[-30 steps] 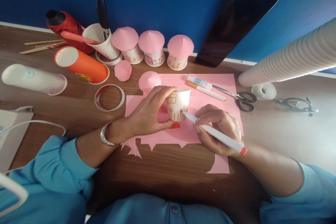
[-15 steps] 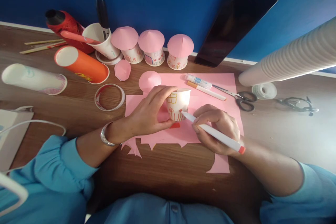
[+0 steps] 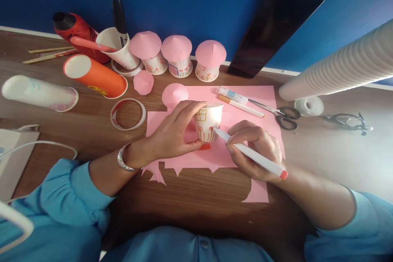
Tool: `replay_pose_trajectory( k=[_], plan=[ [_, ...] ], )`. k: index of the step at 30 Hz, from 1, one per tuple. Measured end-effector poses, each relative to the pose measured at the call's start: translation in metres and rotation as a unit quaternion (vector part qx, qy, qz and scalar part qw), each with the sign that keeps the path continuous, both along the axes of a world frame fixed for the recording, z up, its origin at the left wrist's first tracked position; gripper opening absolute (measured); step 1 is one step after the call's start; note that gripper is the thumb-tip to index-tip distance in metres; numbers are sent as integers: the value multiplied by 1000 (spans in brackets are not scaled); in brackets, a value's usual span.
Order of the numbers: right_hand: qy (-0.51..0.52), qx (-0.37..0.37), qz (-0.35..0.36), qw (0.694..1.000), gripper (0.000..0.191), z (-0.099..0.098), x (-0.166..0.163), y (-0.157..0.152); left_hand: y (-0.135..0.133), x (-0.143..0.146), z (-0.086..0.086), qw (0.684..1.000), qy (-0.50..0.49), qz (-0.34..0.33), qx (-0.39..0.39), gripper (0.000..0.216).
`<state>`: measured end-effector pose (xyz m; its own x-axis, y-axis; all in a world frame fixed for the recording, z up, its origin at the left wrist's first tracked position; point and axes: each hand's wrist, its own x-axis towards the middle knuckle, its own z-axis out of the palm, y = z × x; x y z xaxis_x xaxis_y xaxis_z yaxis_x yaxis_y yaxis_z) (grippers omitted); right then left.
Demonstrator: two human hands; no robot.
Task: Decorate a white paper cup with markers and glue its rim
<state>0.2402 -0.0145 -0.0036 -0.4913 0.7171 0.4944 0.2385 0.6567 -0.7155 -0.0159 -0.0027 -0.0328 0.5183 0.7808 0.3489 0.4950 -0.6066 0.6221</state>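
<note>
My left hand [image 3: 178, 131] grips a white paper cup [image 3: 211, 122] by its rim and base, thumb underneath. A yellow window and red-orange flowers with stems are drawn on the cup. In my right hand [image 3: 256, 147] is a white felt-tip pen [image 3: 258, 157] with a red end, its tip touching the cup's drawn side. A red marker cap [image 3: 204, 147] lies below the cup on pink paper [image 3: 190, 159]. Behind my left hand sits a pink paper cone [image 3: 175, 95].
Three cups with pink cone roofs [image 3: 177, 49] line the blue wall. A glue stick [image 3: 231, 94], another marker [image 3: 241, 106] and scissors [image 3: 287, 118] lie right of centre. A tape roll [image 3: 128, 114] and orange canister [image 3: 95, 75] stand left, stacked cups [image 3: 337, 61] right.
The pen tip has shifted slightly right and up along the cup's flowers, and a little more red shows there. My left hand keeps the cup in nearly the same place.
</note>
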Motion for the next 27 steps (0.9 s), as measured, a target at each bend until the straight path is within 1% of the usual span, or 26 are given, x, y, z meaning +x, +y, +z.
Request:
replay_pose_trajectory(
  k=[5,11,19,27],
  plan=[
    [-1,1,0,1000,24,0,0,0,0,0,0,1000,-4,0,1,84],
    [-3,3,2,1000,21,0,0,1,0,0,0,1000,-4,2,0,85],
    [8,-6,-3,1000,29,-2,1,0,0,0,1,1000,2,5,-5,85],
    [14,-10,-9,1000,31,-2,1,0,1,0,2,1000,4,8,-9,83]
  ],
)
